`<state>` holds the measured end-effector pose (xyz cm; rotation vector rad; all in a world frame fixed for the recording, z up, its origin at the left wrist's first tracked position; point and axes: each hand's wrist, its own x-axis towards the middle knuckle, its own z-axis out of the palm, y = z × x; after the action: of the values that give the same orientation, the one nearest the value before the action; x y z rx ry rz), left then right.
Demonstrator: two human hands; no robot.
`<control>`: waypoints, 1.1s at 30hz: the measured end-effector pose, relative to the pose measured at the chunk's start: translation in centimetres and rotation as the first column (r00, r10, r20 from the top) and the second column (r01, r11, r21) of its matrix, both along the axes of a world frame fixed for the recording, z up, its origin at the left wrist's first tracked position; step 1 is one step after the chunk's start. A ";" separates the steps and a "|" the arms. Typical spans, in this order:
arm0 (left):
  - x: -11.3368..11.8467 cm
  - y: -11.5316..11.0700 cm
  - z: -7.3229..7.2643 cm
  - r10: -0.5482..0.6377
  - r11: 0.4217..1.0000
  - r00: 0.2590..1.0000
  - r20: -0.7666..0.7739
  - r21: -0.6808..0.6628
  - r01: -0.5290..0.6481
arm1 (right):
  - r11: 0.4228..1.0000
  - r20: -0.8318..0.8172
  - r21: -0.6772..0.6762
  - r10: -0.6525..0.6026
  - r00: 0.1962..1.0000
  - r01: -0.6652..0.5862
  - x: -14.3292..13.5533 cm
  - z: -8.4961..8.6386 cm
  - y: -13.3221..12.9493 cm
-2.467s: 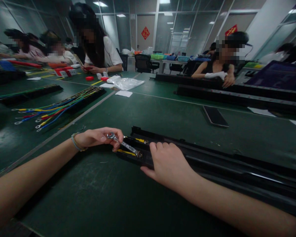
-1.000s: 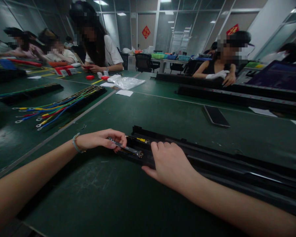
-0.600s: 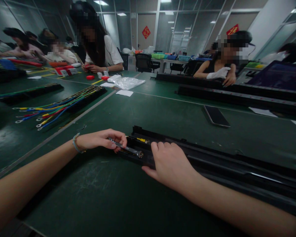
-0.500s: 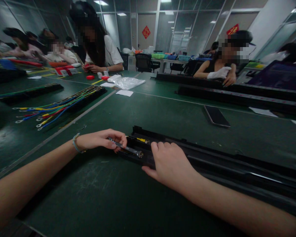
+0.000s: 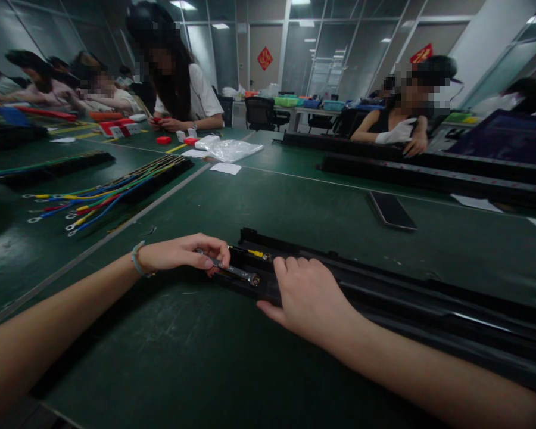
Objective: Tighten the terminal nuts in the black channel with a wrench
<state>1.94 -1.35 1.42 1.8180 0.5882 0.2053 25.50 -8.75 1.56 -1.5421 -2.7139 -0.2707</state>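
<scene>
A long black channel-shaped housing (image 5: 406, 292) lies across the green table before me. My left hand (image 5: 196, 251) is closed around a metal wrench (image 5: 236, 272). The wrench's ring end sits over a small fastener at the left end of the housing. Just behind it, a yellow-sleeved cable lug (image 5: 255, 254) is fixed to another fastener inside the channel. My right hand (image 5: 310, 295) grips the housing a little right of the wrench, its thumb on the near side and its fingers curled over the top.
Bundled coloured cables with ring lugs (image 5: 129, 190) lie to the left. A phone (image 5: 392, 210) rests behind the housing. Further back are a clear plastic bag (image 5: 234, 150), more black housings (image 5: 429, 173) and co-workers seated around the tables.
</scene>
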 end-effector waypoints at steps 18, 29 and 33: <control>0.1 -0.1 0.1 0.006 1.000 1.000 -0.010 0.005 -0.005 | 1.000 0.008 -0.001 -0.009 1.000 0.009 -0.1 0.1 0.0; -0.2 0.2 0.0 0.030 0.998 0.998 0.064 -0.065 -0.026 | 1.000 0.022 -0.015 -0.008 1.000 0.009 0.1 0.0 0.0; -0.3 0.4 -0.2 0.023 0.995 0.995 0.093 -0.096 -0.014 | 1.000 0.034 -0.019 -0.009 0.999 0.009 0.0 0.1 -0.1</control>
<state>1.67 -0.98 1.21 1.7016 0.5398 0.2695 25.51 -8.81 1.62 -1.5690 -2.7435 -0.2745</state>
